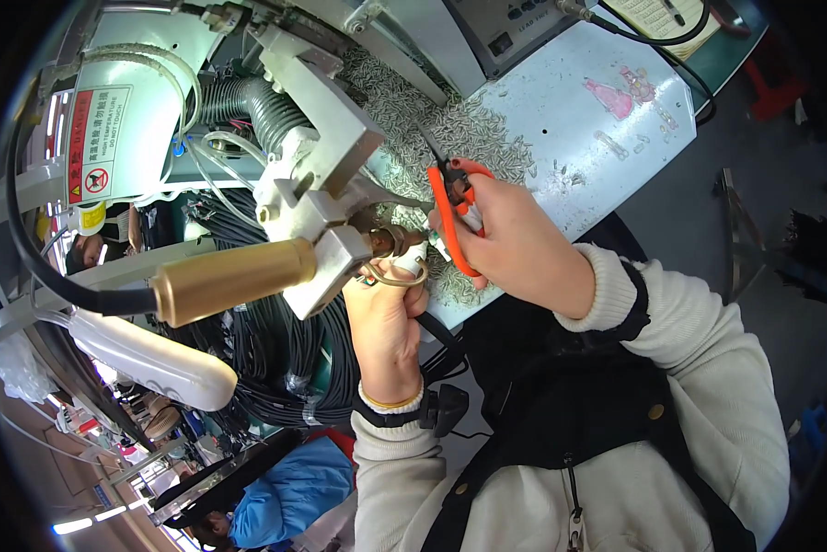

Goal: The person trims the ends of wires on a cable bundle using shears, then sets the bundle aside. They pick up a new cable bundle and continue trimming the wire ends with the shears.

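My right hand [522, 237] is closed round a pair of cutting pliers [447, 228] with orange handles, their dark jaws pointing up toward the far side. Just left of it, my left hand [384, 324] is raised with its fingers curled beneath the brass nozzle [390, 242] of a machine. A small white piece [411, 258] shows at those fingers, partly covered by a curved brass-coloured tube [397, 279]. A black cable [439, 333] runs down beside the left hand; whether the fingers grip it is hidden.
The machine's gold cylinder [234, 279] and metal bracket [326, 152] stand close on the left. Small metallic offcuts [473, 138] cover much of the white work surface [574, 138]. Bundled black cables [280, 354] hang below. A person in blue [294, 492] sits at lower left.
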The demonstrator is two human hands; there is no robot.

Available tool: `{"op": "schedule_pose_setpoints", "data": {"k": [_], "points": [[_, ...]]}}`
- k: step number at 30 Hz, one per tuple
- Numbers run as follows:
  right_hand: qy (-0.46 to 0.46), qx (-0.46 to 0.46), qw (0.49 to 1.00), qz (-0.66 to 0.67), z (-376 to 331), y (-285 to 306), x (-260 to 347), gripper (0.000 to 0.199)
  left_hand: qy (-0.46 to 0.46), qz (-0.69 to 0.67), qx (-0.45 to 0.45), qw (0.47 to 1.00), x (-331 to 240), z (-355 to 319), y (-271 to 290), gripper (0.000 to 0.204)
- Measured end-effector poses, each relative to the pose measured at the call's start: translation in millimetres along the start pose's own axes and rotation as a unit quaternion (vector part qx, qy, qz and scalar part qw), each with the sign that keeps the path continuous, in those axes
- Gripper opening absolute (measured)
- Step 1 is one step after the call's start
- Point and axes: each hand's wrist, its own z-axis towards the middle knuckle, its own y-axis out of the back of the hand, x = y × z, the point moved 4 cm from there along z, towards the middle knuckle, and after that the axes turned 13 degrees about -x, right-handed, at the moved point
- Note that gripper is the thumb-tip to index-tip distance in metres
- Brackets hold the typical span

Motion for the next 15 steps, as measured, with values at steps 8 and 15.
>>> {"op": "schedule_pose_setpoints", "data": {"k": [8, 15], "points": [[0.029, -0.017, 0.999, -0.011, -3, 1, 3, 0.013, -0.008, 0.005, -0.029, 1.0, -4, -6, -5, 0.009], [0.071, -0.011, 0.997, -0.015, -7, 4, 2, 0.013, -0.004, 0.006, -0.006, 1.0, -2, -13, -2, 0.012]]}}
